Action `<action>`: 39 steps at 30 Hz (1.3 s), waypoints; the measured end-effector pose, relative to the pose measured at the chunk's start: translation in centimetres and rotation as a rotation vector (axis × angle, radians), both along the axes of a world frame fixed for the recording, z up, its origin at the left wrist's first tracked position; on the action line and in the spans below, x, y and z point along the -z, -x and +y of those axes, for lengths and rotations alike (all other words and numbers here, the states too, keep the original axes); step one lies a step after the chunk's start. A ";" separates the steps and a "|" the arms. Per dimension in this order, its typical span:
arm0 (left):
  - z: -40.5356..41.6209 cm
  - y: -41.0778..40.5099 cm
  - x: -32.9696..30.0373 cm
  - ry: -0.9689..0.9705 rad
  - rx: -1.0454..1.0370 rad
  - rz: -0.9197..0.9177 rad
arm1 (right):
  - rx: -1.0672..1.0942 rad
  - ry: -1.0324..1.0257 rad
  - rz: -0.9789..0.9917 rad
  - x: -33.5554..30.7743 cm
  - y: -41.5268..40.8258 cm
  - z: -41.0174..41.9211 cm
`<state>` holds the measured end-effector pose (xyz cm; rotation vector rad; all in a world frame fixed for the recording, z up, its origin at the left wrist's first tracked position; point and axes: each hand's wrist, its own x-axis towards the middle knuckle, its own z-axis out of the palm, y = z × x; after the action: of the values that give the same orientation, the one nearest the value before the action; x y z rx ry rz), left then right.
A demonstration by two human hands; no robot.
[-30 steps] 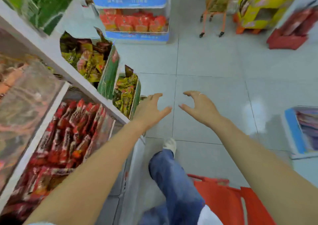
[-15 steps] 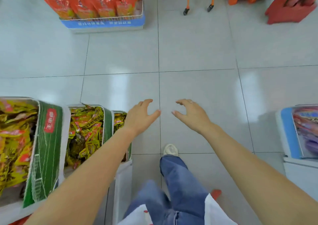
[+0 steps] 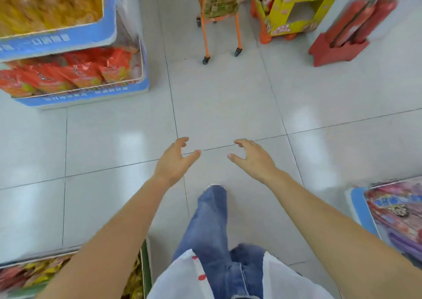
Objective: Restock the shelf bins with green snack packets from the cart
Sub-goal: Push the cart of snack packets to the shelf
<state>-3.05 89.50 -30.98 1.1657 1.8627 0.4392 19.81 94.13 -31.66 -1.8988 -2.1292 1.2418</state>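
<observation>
View has swung off the shelf bins [image 3: 75, 273], now low left, toward a trolley [image 3: 219, 4] across the aisle. Left hand [image 3: 174, 159] and right hand [image 3: 252, 157] hang loosely curled, holding nothing. No green packets discernible. Judged: walking to fetch stock; floor [image 3: 228, 97] ahead open

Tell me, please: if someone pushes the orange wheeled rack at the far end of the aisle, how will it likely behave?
The orange wheeled rack would probably roll easily: small casters on smooth tile. Its thin legs under a loaded upper part suggest it could tip if pushed high.
</observation>
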 end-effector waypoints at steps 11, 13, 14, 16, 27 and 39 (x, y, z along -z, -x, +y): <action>38.0 -1.2 -1.1 -0.002 0.027 -0.105 | 0.097 0.029 -0.052 -0.1 -3.7 34.9; 44.3 -1.0 -0.5 0.004 -0.003 -0.093 | 0.038 0.050 -0.080 0.9 -4.3 42.5; 47.4 -0.9 -0.4 0.014 -0.022 -0.093 | 0.023 0.059 -0.094 1.0 -4.6 46.4; 52.9 -0.6 -0.4 0.063 -0.056 -0.097 | 0.008 0.077 -0.116 0.6 -5.2 53.9; 78.8 2.7 1.1 0.156 -0.237 -0.118 | -0.130 0.095 -0.296 -0.2 -3.7 86.9; 99.1 7.1 11.3 0.494 -0.325 0.094 | -0.009 0.371 -0.381 14.1 2.4 107.6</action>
<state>-10.14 188.61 -42.25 0.5638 2.0937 0.0848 17.45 201.76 -45.80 -2.4547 -2.1917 1.4639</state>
